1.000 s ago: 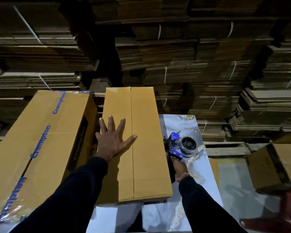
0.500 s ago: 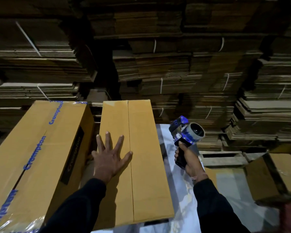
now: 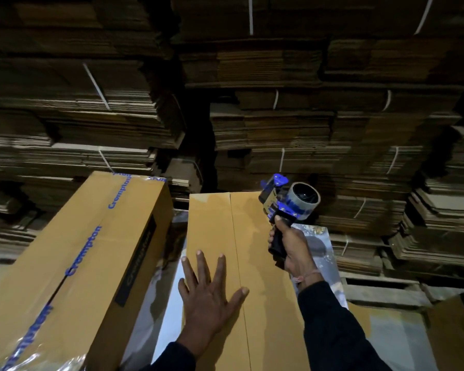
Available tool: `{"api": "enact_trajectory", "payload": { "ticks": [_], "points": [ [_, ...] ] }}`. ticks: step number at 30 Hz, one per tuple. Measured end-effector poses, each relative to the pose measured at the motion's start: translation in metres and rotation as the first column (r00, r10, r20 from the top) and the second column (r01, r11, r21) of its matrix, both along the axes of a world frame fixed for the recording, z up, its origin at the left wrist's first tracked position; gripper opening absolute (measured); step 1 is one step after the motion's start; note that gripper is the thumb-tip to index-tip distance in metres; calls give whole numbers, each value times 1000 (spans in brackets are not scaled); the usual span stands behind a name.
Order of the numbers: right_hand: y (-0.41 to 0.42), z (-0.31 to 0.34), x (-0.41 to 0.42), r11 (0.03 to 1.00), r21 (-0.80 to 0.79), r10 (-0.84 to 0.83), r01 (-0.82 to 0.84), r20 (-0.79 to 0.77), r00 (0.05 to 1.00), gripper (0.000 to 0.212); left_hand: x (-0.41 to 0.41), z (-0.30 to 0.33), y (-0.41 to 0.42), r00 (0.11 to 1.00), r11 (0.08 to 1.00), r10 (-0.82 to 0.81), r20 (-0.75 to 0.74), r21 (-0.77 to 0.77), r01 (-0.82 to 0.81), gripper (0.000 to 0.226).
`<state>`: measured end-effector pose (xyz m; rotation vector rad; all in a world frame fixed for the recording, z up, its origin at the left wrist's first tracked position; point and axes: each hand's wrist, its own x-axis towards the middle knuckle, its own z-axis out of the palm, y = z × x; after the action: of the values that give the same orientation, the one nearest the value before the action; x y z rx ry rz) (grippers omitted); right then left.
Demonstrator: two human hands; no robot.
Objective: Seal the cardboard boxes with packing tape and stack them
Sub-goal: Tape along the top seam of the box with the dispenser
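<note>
Lying flat on the white table (image 3: 169, 311), the unsealed box (image 3: 255, 263) shows a bare centre seam. The left hand (image 3: 208, 298) presses it with spread fingers, while the right hand (image 3: 292, 250), gripping the tape dispenser (image 3: 287, 202), has lifted it off the table toward the far end, so taping looks imminent.

Your right hand (image 3: 292, 247) is hiding most of the tape gun's handle (image 3: 277, 243); your left hand (image 3: 206, 298) is covering part of the near box (image 3: 255, 263), whose near end is running off the frame's bottom edge.
</note>
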<state>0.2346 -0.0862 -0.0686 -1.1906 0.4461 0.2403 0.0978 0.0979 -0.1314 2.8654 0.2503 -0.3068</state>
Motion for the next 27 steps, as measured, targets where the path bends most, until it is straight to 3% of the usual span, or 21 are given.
{"api": "enact_trajectory", "payload": {
  "ticks": [5,8,15,17,20,24,27],
  "points": [
    [31,0,25,997,-67,-33,34,18,999,16,55,6,31,995,973,30,93,-231,-7,127],
    [48,-2,45,989,-138,-52,57,42,998,21,107,11,50,993,949,51,108,-315,-14,115],
    [84,-2,94,907,-410,-51,94,114,992,25,194,-4,73,974,979,-81,210,-168,117,90],
    [94,-5,106,846,-525,-38,93,115,993,27,213,-6,77,965,971,-90,247,-194,141,86],
    [104,-12,120,727,-681,-25,83,95,995,32,240,-4,83,953,917,-77,292,-355,183,83],
    [115,-3,121,454,-890,35,47,70,997,38,275,6,92,952,794,-10,307,-576,194,89],
    [118,0,119,316,-948,68,20,44,997,35,296,13,98,962,690,49,270,-706,163,91]
  ]
}}
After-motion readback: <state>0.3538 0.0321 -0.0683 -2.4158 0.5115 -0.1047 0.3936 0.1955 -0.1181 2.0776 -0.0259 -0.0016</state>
